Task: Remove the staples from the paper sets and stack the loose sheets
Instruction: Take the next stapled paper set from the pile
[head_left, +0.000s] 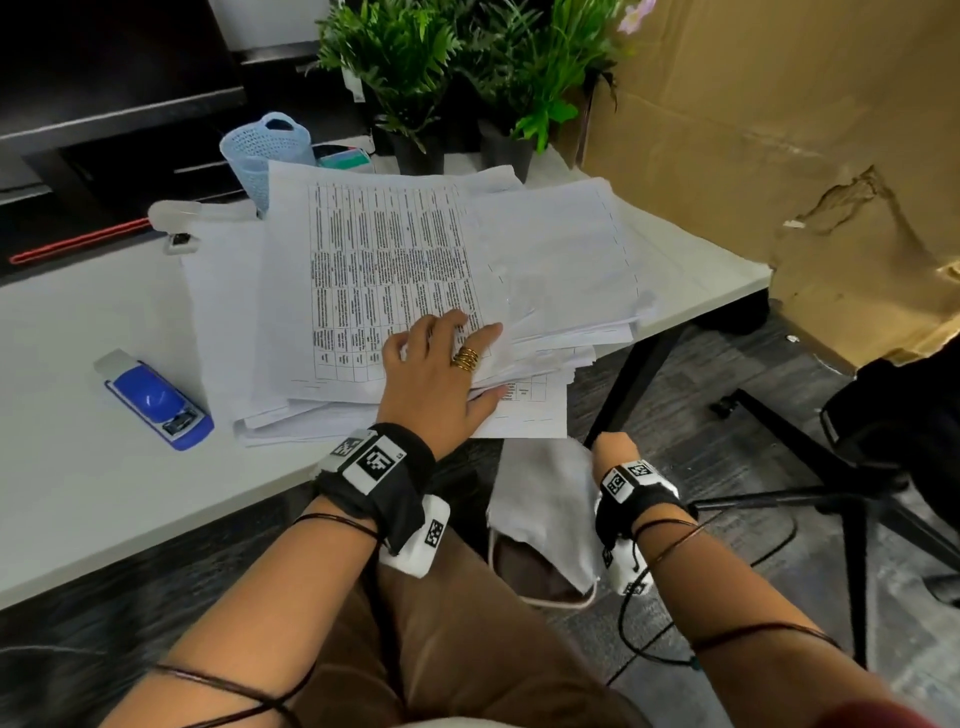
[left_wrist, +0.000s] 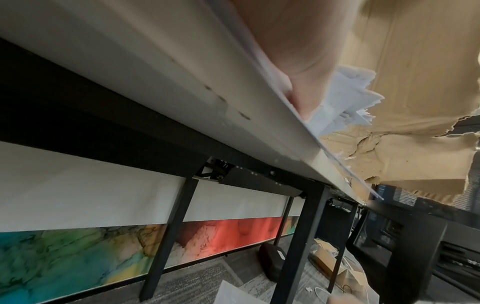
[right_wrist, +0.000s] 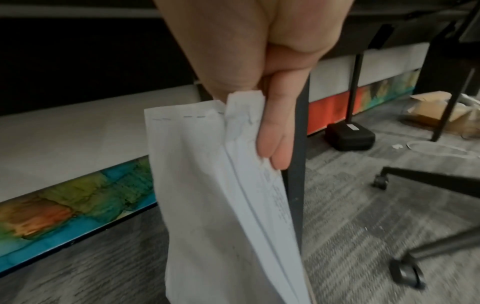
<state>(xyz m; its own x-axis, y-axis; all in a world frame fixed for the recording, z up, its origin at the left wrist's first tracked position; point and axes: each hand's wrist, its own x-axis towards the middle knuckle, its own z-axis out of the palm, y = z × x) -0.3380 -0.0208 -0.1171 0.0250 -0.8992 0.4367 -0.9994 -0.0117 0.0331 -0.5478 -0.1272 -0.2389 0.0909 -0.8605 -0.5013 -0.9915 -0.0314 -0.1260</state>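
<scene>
Lying fanned on the white bench (head_left: 78, 322), the paper pile (head_left: 395, 291) overhangs the near edge. The left hand (head_left: 441, 374), its grip slack with fingers flat, presses the pile's near corner. Below the bench edge, the right hand (right_wrist: 249, 67) pinches a stapled paper set (right_wrist: 221, 195) hanging downward. A blue stapler (head_left: 153, 397) sits left of the pile.

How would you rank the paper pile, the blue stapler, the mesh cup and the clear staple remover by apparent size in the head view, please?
1. paper pile
2. mesh cup, partly hidden behind the papers
3. blue stapler, nearer the camera, so its order against the cup is unsure
4. clear staple remover
</scene>
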